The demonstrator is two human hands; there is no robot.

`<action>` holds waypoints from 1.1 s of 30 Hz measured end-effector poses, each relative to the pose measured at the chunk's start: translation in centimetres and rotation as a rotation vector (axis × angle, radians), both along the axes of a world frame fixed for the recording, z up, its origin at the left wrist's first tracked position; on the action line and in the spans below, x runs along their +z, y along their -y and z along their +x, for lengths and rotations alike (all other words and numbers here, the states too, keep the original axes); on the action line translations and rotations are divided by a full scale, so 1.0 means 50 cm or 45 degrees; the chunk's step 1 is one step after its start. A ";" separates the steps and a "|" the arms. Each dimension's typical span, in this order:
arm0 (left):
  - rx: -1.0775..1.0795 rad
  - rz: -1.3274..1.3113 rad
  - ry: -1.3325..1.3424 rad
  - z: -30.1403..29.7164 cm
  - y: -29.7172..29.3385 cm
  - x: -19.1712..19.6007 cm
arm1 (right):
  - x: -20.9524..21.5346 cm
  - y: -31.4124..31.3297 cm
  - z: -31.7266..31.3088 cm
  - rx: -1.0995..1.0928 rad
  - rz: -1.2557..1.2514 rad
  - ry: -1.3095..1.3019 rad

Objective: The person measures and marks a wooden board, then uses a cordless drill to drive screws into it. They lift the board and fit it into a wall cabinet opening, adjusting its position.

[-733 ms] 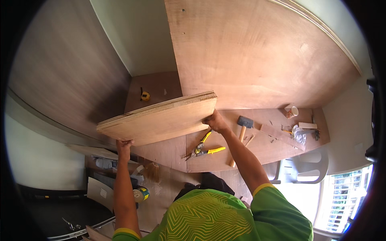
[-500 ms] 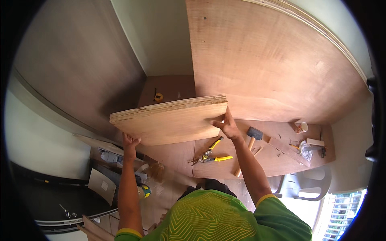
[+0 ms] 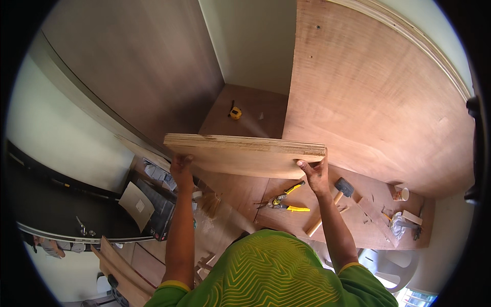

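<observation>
A thick stack of plywood boards (image 3: 240, 156) is held up in front of me, its layered edges facing up and away. My left hand (image 3: 182, 170) grips the stack's left end, with the thumb on the near face and the other fingers mostly hidden. At the right end my right hand (image 3: 316, 174) clasps it, thumb on the near face and fingers behind the corner. Beneath the stack, yellow-handled tin snips (image 3: 284, 200) lie on the wooden surface (image 3: 286, 225). A rubber mallet (image 3: 343, 187) rests there beside my right forearm.
A yellow tape measure (image 3: 235, 113) lies in the far corner beyond the stack. A large plywood panel (image 3: 378, 97) stands at the right. Along the right end are a paper cup (image 3: 401, 194) and small offcuts. A black counter (image 3: 66, 210) and a plastic chair (image 3: 383, 266) flank me.
The stack has swung round, its left end going farther away and its right end nearer. Both hands keep their hold. My view has turned, shifting the surroundings.
</observation>
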State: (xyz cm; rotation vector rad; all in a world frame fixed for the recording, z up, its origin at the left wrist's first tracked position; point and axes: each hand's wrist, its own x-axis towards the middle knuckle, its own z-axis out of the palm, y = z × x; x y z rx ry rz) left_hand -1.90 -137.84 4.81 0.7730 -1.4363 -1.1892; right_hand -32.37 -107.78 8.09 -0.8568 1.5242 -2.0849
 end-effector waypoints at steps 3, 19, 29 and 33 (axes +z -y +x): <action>0.149 0.013 0.012 -0.009 -0.002 -0.013 | -0.013 0.004 -0.010 -0.016 0.010 -0.033; 0.031 0.277 -0.126 0.025 0.017 -0.023 | -0.086 -0.038 -0.032 -0.066 0.043 -0.014; 0.095 -0.107 -0.084 0.022 0.025 -0.063 | -0.125 -0.057 -0.033 -0.358 0.156 0.027; 0.032 -0.055 0.022 0.031 0.026 -0.074 | -0.102 -0.058 -0.029 -0.358 0.206 0.041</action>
